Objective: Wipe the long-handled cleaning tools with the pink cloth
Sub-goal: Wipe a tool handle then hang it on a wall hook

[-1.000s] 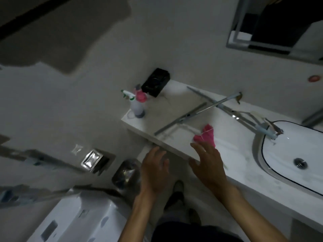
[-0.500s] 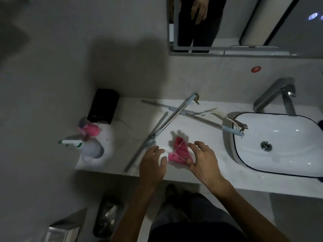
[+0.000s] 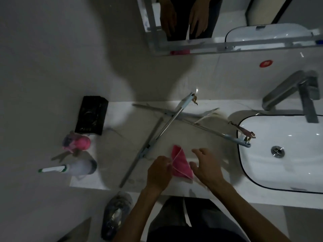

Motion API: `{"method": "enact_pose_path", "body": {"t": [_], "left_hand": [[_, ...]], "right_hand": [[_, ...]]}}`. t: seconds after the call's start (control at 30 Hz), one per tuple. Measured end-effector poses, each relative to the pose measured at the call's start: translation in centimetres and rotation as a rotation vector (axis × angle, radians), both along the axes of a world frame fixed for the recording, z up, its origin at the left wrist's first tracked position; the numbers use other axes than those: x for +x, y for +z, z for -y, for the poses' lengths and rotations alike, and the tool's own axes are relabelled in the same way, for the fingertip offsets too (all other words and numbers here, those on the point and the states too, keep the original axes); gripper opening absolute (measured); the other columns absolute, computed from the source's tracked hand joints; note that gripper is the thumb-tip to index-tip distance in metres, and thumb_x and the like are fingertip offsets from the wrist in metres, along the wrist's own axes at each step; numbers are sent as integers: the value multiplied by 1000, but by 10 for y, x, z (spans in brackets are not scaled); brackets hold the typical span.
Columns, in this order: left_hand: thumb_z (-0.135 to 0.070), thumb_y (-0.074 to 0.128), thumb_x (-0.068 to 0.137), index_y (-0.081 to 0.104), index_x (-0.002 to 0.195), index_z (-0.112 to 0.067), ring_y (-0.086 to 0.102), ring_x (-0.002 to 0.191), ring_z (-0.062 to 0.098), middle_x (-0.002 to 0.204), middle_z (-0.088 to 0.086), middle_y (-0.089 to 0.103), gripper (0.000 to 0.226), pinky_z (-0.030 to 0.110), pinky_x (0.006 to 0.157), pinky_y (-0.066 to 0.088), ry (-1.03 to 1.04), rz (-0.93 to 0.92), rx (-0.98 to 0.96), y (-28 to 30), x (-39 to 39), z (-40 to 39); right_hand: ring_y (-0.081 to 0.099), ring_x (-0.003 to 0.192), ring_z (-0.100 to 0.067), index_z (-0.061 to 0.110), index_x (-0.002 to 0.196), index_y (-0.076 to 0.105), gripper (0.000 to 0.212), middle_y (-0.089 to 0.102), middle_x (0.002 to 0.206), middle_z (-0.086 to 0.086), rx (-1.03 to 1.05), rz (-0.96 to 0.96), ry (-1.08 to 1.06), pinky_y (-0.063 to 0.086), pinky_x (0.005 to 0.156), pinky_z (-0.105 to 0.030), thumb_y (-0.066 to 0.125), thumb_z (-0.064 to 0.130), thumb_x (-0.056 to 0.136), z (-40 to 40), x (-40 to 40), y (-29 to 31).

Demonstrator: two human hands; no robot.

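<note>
A folded pink cloth (image 3: 180, 163) lies on the white counter (image 3: 111, 165) near its front edge. My left hand (image 3: 158, 172) is at the cloth's left edge, fingers curled and pinching it. To the cloth's right my right hand (image 3: 206, 166) hovers with fingers spread, holding nothing. Two long-handled tools lie crossed on the counter behind the cloth: one metal handle (image 3: 162, 131) runs from front left to back right, the other (image 3: 201, 127) runs from back left to the sink rim, ending in a blue grip (image 3: 242, 142).
A white basin (image 3: 286, 152) with a chrome tap (image 3: 295, 95) fills the right. On the left stand a black box (image 3: 91, 115), a pink-capped bottle (image 3: 78, 142) and a white spray bottle (image 3: 73, 168). A mirror (image 3: 227, 23) hangs above. A lined bin (image 3: 117, 213) sits below.
The view swung from the floor and counter end to straight over the counter. My left hand moved right onto the cloth's edge and closed on it. My right hand moved off the cloth.
</note>
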State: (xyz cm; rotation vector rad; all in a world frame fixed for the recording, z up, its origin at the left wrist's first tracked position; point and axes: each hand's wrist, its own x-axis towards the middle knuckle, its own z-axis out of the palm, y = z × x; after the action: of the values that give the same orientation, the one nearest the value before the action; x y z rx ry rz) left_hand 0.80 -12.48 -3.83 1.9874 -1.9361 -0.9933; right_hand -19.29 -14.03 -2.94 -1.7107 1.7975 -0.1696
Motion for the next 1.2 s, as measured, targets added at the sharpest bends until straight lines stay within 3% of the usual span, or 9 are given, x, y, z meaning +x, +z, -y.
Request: {"method": "enact_pose_path", "body": {"t": [0.2,0.33,0.53,0.63,0.77,0.83,0.9,1.03,1.2], "left_hand": [[-12,57,97,68,118,-4,61,109,30,116,16,66,25,30,92,42,58,-13,258,-51,-9,24],[-12,56,96,69,103,-1,63,98,32,104,18,68,18,33,80,45,73,-10,441,-85,-19,35],[-41,59,79,64,82,-8,63,94,35,106,21,61,34,47,86,55,18,-71,706,-157,-23,28],[-29,64,91,64,78,-4,65,87,33,92,19,66,28,35,73,50,1,-55,695,-139,-29,39],[-19,54,97,71,95,-4,64,88,23,97,9,69,23,31,77,51,35,-82,549,-115,-33,57],[-17,53,98,73,103,-8,61,83,14,95,0,68,22,13,67,45,58,-149,543,-95,-39,70],[-17,57,97,75,106,-8,59,78,7,93,-1,69,22,4,62,38,49,-244,536,-78,-45,85],[-21,63,96,77,94,-9,56,63,-3,76,-2,67,19,13,62,40,45,-380,483,-49,-55,111],[-17,58,98,75,93,-13,61,72,-4,82,-7,70,18,6,66,43,107,-359,239,-34,-71,135]], "right_hand": [[62,108,-31,15,136,60,52,64,123,-12,129,-38,-3,50,89,-38,70,29,87,15,-8,-28],[62,110,-30,17,140,55,54,61,126,-11,264,-57,-8,50,89,-36,65,30,89,15,-7,-50],[59,114,-31,19,141,53,54,60,128,-12,353,-33,-62,50,93,-40,64,30,90,26,2,-76],[57,117,-32,19,141,53,53,58,131,-13,394,-2,-95,50,93,-40,63,28,90,29,5,-81],[52,126,-30,17,144,50,55,52,140,-12,398,51,-138,47,99,-40,65,25,91,32,5,-77],[54,124,-29,15,141,53,54,55,138,-12,377,79,-143,47,98,-39,68,24,91,36,7,-69],[60,113,-30,12,132,60,50,63,126,-13,329,132,-160,49,90,-37,73,26,87,43,9,-60],[67,83,-17,21,112,70,32,73,95,2,286,228,-238,46,71,-22,74,15,82,59,7,-55],[59,68,-12,21,84,62,18,62,74,8,207,293,-430,48,65,-28,56,10,96,73,-6,-47]]}}
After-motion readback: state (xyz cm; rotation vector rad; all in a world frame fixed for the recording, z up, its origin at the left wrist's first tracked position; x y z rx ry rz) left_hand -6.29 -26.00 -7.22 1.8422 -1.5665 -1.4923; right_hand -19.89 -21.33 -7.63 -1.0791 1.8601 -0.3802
